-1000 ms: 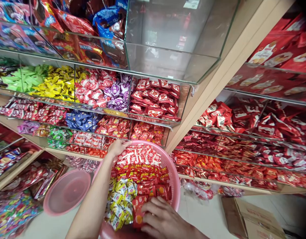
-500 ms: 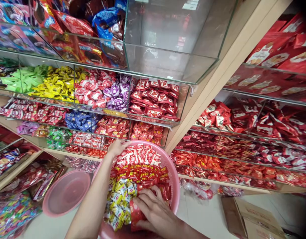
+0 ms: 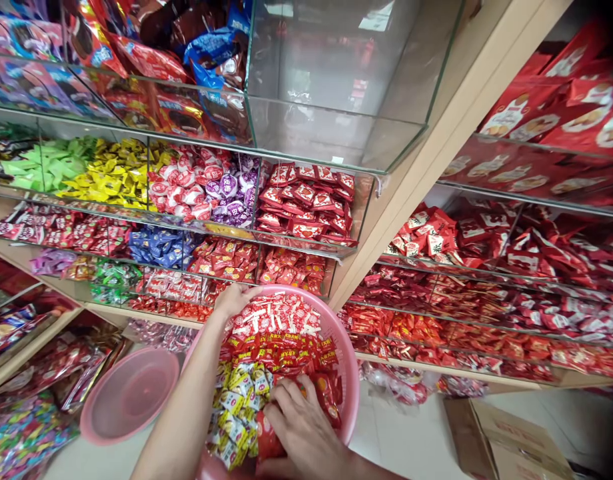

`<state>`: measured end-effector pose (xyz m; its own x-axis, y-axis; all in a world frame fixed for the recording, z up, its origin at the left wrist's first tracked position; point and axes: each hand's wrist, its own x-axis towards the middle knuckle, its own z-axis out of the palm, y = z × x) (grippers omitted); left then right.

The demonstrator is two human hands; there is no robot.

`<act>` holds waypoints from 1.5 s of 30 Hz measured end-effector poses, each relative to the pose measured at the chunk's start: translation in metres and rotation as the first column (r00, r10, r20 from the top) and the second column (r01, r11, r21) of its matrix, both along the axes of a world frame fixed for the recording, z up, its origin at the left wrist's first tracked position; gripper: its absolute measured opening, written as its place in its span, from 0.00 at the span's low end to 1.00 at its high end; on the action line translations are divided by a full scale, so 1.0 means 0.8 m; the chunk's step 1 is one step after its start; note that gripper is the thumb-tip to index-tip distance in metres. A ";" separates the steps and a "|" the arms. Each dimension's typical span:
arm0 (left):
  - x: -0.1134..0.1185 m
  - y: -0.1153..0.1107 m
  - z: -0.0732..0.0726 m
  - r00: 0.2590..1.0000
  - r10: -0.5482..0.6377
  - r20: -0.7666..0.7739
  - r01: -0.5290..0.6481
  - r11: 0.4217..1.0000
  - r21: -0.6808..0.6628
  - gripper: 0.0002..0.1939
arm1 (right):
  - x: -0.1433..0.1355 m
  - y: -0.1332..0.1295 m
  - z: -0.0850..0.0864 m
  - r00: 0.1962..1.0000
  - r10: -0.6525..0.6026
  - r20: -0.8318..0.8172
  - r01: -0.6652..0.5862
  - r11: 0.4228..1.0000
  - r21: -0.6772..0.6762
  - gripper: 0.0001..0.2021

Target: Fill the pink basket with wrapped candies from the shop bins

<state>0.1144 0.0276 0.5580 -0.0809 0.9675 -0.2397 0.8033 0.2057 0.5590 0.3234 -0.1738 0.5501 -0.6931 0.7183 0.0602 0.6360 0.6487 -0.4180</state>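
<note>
A pink plastic basket (image 3: 350, 380) holds wrapped sweets in groups. Red-and-white sweets (image 3: 276, 315) lie at its far side, red-and-yellow ones (image 3: 286, 348) across the middle, and yellow-and-white ones (image 3: 239, 393) at the near left. My left hand (image 3: 235, 300) grips the basket's far left rim. Inside the basket, my right hand (image 3: 304, 423) is closed with bent fingers over red candy packets (image 3: 269, 437) at the near right. Its palm hides part of them, so how many it holds cannot be told.
Glass-fronted shelves (image 3: 306, 243) of sorted sweets rise just beyond the basket. A wooden upright (image 3: 411, 167) divides them. On the floor stand an empty pink basin (image 3: 131, 393) at left, a bag of colourful sweets (image 3: 26, 427), and a cardboard box (image 3: 511, 440) at right.
My right hand has shifted slightly left and down over the red packets, its fingers drawn closer together. My left hand stays on the rim. The view has moved a little.
</note>
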 end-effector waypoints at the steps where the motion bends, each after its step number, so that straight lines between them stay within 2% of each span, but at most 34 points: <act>1: 0.000 0.000 -0.001 1.000 -0.001 -0.004 0.001 1.000 0.001 0.27 | 0.000 0.004 0.006 1.000 -0.013 -0.021 0.012 1.000 -0.004 0.29; 5: -0.002 0.002 -0.005 1.000 -0.014 0.000 0.014 1.000 0.007 0.27 | 0.005 0.040 0.043 0.990 -0.097 -0.100 0.100 0.995 0.025 0.23; 8: -0.003 0.003 -0.007 1.000 -0.011 0.019 0.011 1.000 0.007 0.27 | 0.010 0.092 0.067 0.974 -0.188 -0.128 0.197 0.978 0.066 0.18; 10: -0.004 0.003 -0.008 1.000 -0.011 0.024 0.011 1.000 0.003 0.27 | 0.013 0.135 0.073 0.954 -0.265 -0.144 0.277 0.958 0.075 0.15; 13: -0.004 0.003 -0.009 0.999 -0.019 0.032 0.019 1.000 0.011 0.28 | 0.011 0.202 0.070 0.915 -0.384 -0.121 0.391 0.919 0.045 0.13; 17: -0.005 0.002 -0.007 0.999 -0.019 0.039 0.019 1.000 0.008 0.28 | -0.002 0.277 0.059 0.878 -0.479 0.010 0.476 0.875 0.089 0.18; 22: -0.006 0.002 -0.007 1.000 -0.016 0.017 0.016 1.000 0.003 0.28 | -0.015 0.336 0.047 0.848 -0.518 0.116 0.510 0.856 0.089 0.20; 27: -0.007 0.002 -0.007 0.999 -0.029 0.017 0.029 1.000 0.000 0.27 | -0.021 0.354 0.040 0.843 -0.505 0.184 0.498 0.863 0.082 0.19; 38: -0.006 0.004 -0.007 0.999 -0.031 0.044 0.032 0.999 -0.008 0.28 | -0.012 0.351 0.029 0.838 -0.527 0.143 0.526 0.849 0.043 0.21; 42: -0.005 0.002 -0.004 0.999 -0.032 0.030 0.032 0.999 -0.013 0.28 | -0.005 0.339 0.037 0.850 -0.517 0.100 0.516 0.856 0.031 0.23; 45: -0.004 0.002 -0.003 0.999 -0.037 0.013 0.037 0.999 -0.003 0.28 | 0.002 0.313 0.047 0.868 -0.495 0.029 0.493 0.868 0.056 0.28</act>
